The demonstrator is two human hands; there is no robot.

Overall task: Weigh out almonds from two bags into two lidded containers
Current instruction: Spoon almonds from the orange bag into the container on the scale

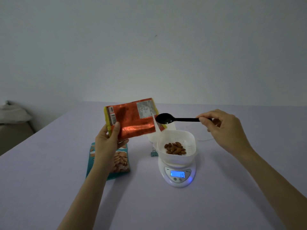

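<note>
Pale lilac table (49,180), bare wall behind. Left hand (108,141) grips red foil bag (132,120), raised and tilted with its mouth toward the spoon. Right hand (222,127) pinches black spoon (167,119) by the handle end; its bowl is at the bag's mouth and looks empty. Almonds (175,148) sit in white container (176,135) on scale (178,180), display reads 19 — probably partway. Teal bag (123,161) lies flat under left forearm. Best approach: small scoops, bag mouth kept over the container so strays drop in, eyes on the readout — single nuts near target
</note>
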